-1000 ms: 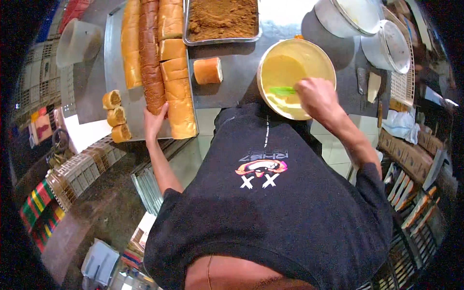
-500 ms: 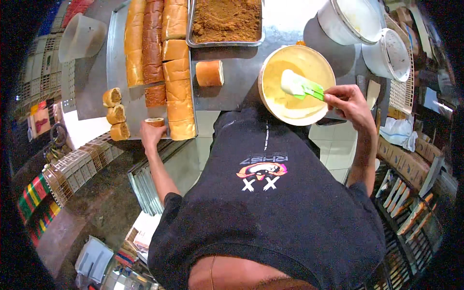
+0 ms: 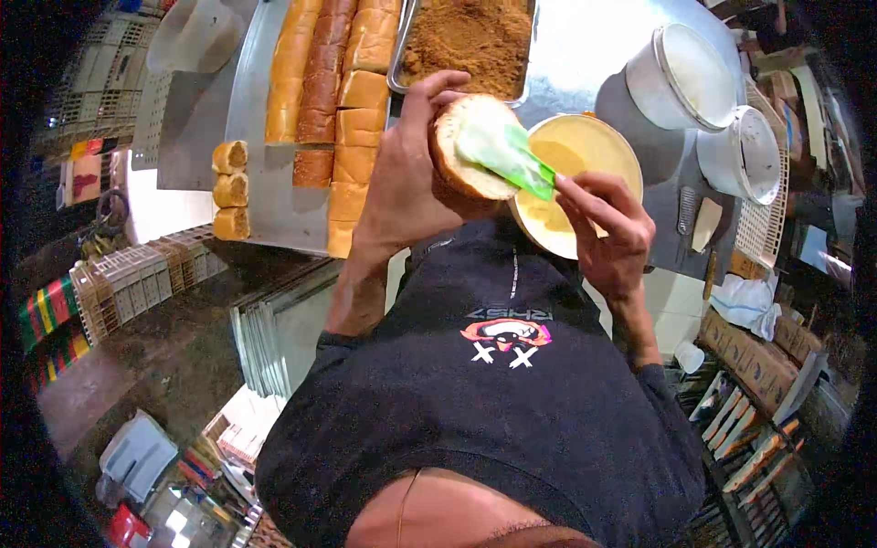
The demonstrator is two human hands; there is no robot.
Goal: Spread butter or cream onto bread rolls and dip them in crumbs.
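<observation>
My left hand (image 3: 402,178) is wrapped round a thick piece of bread (image 3: 447,157) with its pale cut face turned up. In my right hand (image 3: 607,224) is a green spatula (image 3: 537,180), pinched by its handle. The white-coated blade of the spatula lies on the cut face, and pale cream is spread there. Just beyond my right hand stands a round tub of yellowish cream (image 3: 594,151), partly hidden by the hand and the spatula. Past my left hand, a pan of brown crumbs (image 3: 470,41) sits on the table.
A metal tray (image 3: 283,215) on the left carries long loaves (image 3: 294,78), cut bread blocks (image 3: 364,128) and a row of small pieces (image 3: 231,189). Two white tubs (image 3: 671,82) stand at the far right. A grater-like tool (image 3: 687,210) lies near them.
My left hand has left the tray's near end and come to the middle, holding a bread piece. My right hand has brought the spatula leftward from the cream tub onto the bread.
</observation>
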